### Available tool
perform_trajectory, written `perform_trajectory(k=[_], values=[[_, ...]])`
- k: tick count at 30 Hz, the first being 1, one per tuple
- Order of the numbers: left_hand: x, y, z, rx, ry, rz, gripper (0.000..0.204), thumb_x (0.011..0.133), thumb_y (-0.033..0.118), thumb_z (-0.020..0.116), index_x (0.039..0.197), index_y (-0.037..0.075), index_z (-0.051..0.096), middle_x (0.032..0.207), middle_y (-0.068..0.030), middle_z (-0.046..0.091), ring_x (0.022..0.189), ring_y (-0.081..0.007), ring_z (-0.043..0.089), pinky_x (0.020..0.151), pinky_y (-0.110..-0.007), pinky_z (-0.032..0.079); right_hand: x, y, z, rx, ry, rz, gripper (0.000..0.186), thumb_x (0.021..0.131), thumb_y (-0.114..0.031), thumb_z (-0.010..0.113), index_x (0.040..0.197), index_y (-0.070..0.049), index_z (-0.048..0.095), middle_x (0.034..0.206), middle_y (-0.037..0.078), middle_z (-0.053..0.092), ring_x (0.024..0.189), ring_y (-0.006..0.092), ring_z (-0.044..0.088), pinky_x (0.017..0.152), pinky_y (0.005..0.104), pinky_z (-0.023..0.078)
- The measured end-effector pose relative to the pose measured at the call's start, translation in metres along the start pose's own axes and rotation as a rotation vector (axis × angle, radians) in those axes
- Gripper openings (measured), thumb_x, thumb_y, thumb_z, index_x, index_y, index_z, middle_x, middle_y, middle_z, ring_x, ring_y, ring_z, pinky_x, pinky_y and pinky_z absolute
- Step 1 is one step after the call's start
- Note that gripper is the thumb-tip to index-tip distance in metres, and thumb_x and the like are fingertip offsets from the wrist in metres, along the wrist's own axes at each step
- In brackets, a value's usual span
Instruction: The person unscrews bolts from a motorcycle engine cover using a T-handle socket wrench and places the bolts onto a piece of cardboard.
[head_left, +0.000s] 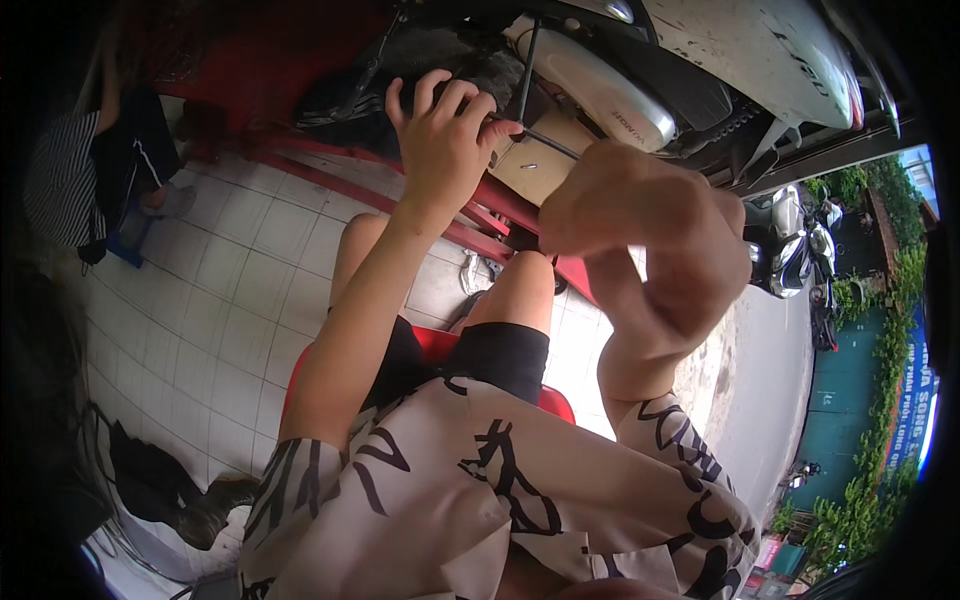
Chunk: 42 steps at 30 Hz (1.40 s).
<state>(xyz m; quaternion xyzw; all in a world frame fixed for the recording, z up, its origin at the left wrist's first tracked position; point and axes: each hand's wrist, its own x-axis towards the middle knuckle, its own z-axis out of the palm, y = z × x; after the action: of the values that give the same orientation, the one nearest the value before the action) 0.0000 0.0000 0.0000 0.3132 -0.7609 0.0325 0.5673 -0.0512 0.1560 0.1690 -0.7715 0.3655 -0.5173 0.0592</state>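
A dark metal T-handle wrench (527, 72) reaches up to the underside of a motorbike (600, 90), its crossbar running between my hands. My left hand (443, 135) is at the bar's left end, fingers bent and somewhat apart, thumb against the metal. What lies under the left palm is hidden. Closer to the camera, my right hand (655, 215) is smeared by motion. It covers the right end of the crossbar, and its grip does not show. Below the wrench is a tan board or box (540, 160), with a small metal piece (529, 166) on it.
The motorbike rests over a red frame (330, 170). White floor tiles (235, 270) spread to the left. A person in a striped top (65, 180) sits at far left by a blue stool (128, 235). Beneath me is a red seat (435, 345). Parked scooters (790, 250) line the street at right.
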Motion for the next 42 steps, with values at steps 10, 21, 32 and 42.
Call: perform_trajectory(k=[10, 21, 32, 42], values=[[0.009, 0.028, 0.011, 0.012, -0.023, 0.000, 0.029, 0.082, 0.043, 0.071, 0.082, 0.015, 0.065, 0.091, 0.0028, 0.061, 0.105, -0.0233, 0.052, 0.098, -0.057, 0.028, -0.048, -0.043, -0.004, 0.130, 0.079, -0.205, 0.018, 0.063, -0.005, 0.061, 0.080, -0.003, 0.067, 0.068, 0.010, 0.061, 0.062, 0.0196, 0.059, 0.057, 0.0278, 0.046], [0.019, 0.038, 0.018, 0.050, -0.033, -0.020, 0.026, 0.086, 0.040, 0.069, 0.078, 0.016, 0.064, 0.081, 0.0041, 0.066, 0.100, -0.0220, 0.055, 0.100, -0.057, 0.027, -0.112, -0.031, -0.013, 0.170, 0.208, 0.022, 0.017, 0.068, -0.007, 0.058, 0.082, -0.001, 0.065, 0.071, 0.011, 0.061, 0.066, 0.0193, 0.059, 0.062, 0.0280, 0.045], [0.014, 0.044, 0.017, 0.072, -0.105, -0.059, 0.026, 0.090, 0.041, 0.065, 0.086, 0.015, 0.068, 0.087, 0.0027, 0.067, 0.103, -0.0194, 0.056, 0.104, -0.052, 0.025, -0.235, -0.054, 0.009, 0.262, 0.363, 0.594, 0.016, 0.074, -0.008, 0.055, 0.085, 0.000, 0.064, 0.074, 0.012, 0.061, 0.070, 0.0189, 0.059, 0.066, 0.0281, 0.045], [0.013, 0.056, 0.016, 0.043, -0.077, -0.081, 0.025, 0.094, 0.035, 0.062, 0.090, 0.011, 0.067, 0.091, -0.0015, 0.065, 0.100, -0.0220, 0.056, 0.104, -0.046, 0.029, -0.286, -0.075, 0.030, 0.325, 0.436, 0.847, 0.016, 0.080, -0.009, 0.053, 0.088, 0.001, 0.062, 0.077, 0.012, 0.061, 0.073, 0.0186, 0.059, 0.070, 0.0283, 0.045]])
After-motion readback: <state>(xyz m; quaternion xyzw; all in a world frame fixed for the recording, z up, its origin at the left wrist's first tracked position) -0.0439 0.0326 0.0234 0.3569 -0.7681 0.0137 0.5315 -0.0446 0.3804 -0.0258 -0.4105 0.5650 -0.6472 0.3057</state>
